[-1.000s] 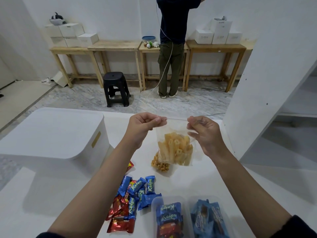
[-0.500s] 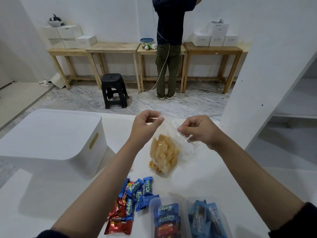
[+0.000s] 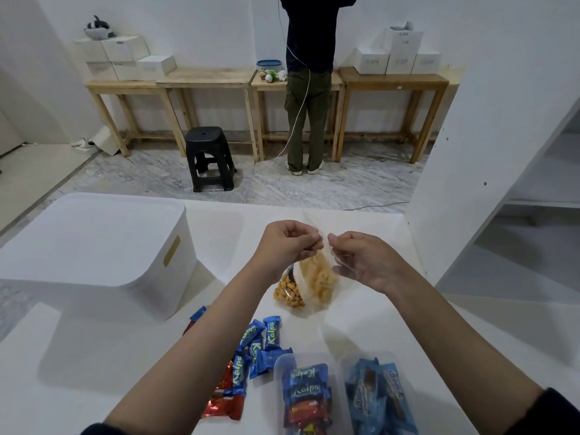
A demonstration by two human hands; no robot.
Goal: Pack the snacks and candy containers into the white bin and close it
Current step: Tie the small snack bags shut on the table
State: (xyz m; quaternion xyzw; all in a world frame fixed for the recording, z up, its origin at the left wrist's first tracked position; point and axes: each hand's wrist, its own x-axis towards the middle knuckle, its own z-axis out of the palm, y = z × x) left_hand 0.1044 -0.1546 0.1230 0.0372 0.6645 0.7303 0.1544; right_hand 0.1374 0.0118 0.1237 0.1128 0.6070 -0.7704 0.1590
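Left of frame, the white bin (image 3: 103, 246) sits on the white surface (image 3: 361, 324), lid on, smooth matte plastic with rounded corners and a tan label on its side. So it needs opening before anything goes in.

Lower centre, loose candy wrappers (image 3: 251, 356) lie scattered, glossy blue and crinkled red foil, just beside two clear candy containers (image 3: 342, 394) at the bottom edge, both stuffed with the same kind of bars.

Middle of frame now: the left hand (image 3: 287, 243) has a narrow pinch grip on the top edge of a clear snack bag (image 3: 318, 284), and the right hand (image 3: 365, 262) pinches that same edge from the other side, fingertips nearly touching. The bag hangs between them, thin floppy film, pale ridged tube snacks inside. Below and left of it a second bag of small orange nuggets (image 3: 287, 293) rests on the surface.

This looks like sealing or gathering the mouth. Best done by keeping both pinches right on the seam, pressing along it evenly, with the bag upright so the light pieces don't spill or get crushed.
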